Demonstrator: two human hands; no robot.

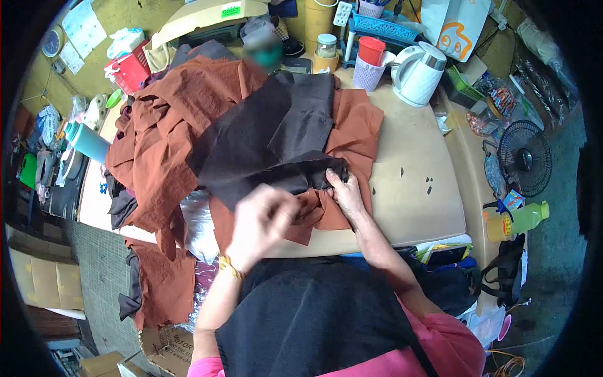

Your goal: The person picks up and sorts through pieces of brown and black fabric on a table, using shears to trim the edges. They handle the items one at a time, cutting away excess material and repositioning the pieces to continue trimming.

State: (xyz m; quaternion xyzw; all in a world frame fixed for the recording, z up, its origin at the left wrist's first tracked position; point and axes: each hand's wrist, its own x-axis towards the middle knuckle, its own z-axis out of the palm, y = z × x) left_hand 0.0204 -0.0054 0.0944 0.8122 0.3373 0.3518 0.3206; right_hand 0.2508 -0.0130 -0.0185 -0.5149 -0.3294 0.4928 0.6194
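Centre of the frame, the black cloth (pixel 276 138) lies spread over a heap of rust-brown cloth (pixel 169 144) on the table (pixel 414 182). The right hand (pixel 345 193) is down at the black cloth's lower right edge, fingers (pixel 334 179) stretched out together and pressing it flat. The left hand (pixel 260 221), just lower left of it, is a blur: it looks curled over a fold of rust-brown cloth, but I cannot tell whether it grips. A gold bracelet (pixel 229 267) shows on that wrist. Upper right, a white kettle (pixel 418 75) stands at the table's far edge. At far right there's a small fan (pixel 524 157).
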